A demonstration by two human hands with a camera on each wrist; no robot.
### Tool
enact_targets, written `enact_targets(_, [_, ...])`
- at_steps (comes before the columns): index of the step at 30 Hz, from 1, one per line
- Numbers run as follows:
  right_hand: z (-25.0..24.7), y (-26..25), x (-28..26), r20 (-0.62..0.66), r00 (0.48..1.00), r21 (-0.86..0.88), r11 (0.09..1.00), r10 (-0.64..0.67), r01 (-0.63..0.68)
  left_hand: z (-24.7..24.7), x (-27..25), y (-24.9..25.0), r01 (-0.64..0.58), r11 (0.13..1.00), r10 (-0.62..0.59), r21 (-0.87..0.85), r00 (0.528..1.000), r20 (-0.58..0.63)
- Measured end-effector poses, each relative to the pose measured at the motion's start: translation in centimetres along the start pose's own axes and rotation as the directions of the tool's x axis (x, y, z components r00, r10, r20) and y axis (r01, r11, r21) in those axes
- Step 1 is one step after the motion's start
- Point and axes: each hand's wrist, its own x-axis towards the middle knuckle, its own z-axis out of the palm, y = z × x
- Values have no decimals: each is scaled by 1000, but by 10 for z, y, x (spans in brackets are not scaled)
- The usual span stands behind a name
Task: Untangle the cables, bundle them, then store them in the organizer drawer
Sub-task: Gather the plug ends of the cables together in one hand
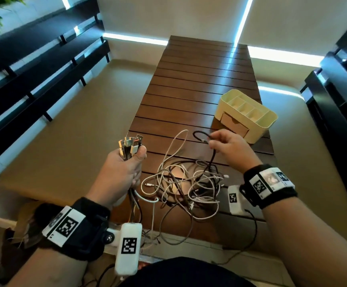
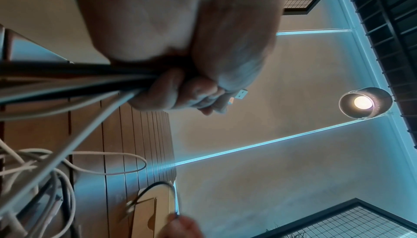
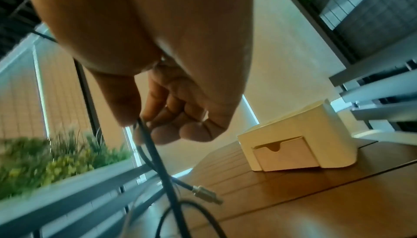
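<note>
From the head view I see my left hand (image 1: 121, 168) fisted around a bunch of cable plugs (image 1: 130, 145) that stick up above the thumb, while the cords trail down out of the fist toward the tangle of cables (image 1: 186, 183) lying on the slatted wooden table (image 1: 199, 79). My right hand (image 1: 229, 147) pinches a black cable (image 1: 212, 156) lifted out of that tangle, its end looped above the fingers. The cream organizer (image 1: 249, 114) stands on the table just beyond the right hand — its drawer (image 1: 233, 123) is closed. In the left wrist view, the fingers (image 2: 180, 90) curl tight around dark and white cords (image 2: 67, 81), one plug tip showing past them. In the right wrist view, thumb and fingertips (image 3: 162, 134) press together on the black cable — its metal connector (image 3: 206, 194) hangs free above the table, the organizer further off.
</note>
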Motion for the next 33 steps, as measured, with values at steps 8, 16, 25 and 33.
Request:
enact_targets(8, [30,16,-25,265,952,-430,902,153,-25,-7,-7,-1,25,999,-24,-27,999,27])
enact_targets(16, [54,-11,-1,-45,999,-323,946,-29,12,-22,-8,-4,18,998,-17,-52,1000,23])
enact_targets(25, [108,-14,10,169,979,-317,934,-116,165,-42,-2,-3,5,998,-3,-60,999,36])
enact_targets(33, [129,-12,29,309,951,-769,593,18,239,-48,16,-5,26,997,-20,-70,996,86])
